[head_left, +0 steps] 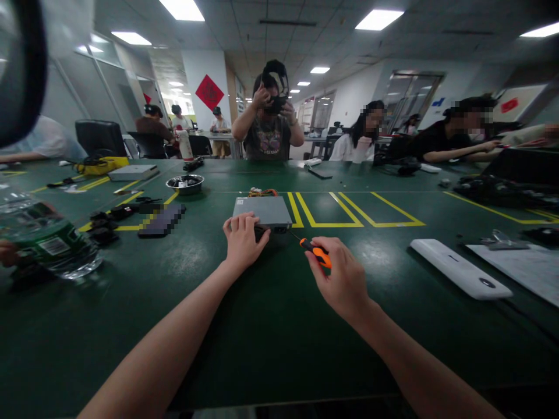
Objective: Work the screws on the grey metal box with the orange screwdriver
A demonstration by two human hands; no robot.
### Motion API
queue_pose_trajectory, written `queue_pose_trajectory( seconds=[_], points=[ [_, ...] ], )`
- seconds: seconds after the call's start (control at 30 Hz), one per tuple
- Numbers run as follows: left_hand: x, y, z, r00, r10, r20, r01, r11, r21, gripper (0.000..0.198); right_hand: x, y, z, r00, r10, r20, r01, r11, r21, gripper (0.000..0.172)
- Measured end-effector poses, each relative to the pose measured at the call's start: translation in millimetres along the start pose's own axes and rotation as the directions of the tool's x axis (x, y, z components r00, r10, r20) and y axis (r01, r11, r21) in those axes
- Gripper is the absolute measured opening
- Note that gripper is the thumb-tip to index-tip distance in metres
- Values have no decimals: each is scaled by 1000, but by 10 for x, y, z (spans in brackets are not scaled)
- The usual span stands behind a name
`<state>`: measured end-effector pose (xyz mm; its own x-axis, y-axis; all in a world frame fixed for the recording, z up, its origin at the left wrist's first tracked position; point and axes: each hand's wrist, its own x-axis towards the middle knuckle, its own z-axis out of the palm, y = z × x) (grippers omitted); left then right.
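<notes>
A flat grey computer power supply (273,208) lies on the green table, a bundle of coloured wires (263,192) coming out at its back. My left hand (243,240) grips its front left part, fingers on the top and thumb along the front face. In my right hand (343,270) is a screwdriver (318,252) with an orange and black handle. Its thin shaft points left, toward the front right corner of the power supply, close to a dark socket (280,230). Whether the tip touches a screw is too small to tell.
A metal bowl (185,184) and a dark phone-like slab (162,221) are to the left, near a large water bottle (48,238). At right lie a white elongated device (458,269) and a clipboard (519,262). Across the table, a person (271,131) holds a headset.
</notes>
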<state>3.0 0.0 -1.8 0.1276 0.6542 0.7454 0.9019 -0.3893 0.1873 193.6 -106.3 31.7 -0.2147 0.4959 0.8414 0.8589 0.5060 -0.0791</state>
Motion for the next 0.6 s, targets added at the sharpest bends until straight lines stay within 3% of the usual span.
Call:
queue_pose_trajectory(
  seconds=[0.2, 0.4, 0.6],
  points=[
    [-1, 4, 6, 1000, -7, -3, 7, 1000, -24, 30, -35, -98, 34, 994, -85, 69, 86, 996, -15, 28],
    [-1, 1, 3, 1000, 1, 1, -1, 1000, -15, 31, -30, -63, 2, 998, 25, 56, -15, 984, -176, 24],
    [3, 6, 3, 1000, -2, -2, 2, 1000, -14, 32, -45, -132, 40, 986, -137, 97, 143, 987, -68, 22]
  ],
)
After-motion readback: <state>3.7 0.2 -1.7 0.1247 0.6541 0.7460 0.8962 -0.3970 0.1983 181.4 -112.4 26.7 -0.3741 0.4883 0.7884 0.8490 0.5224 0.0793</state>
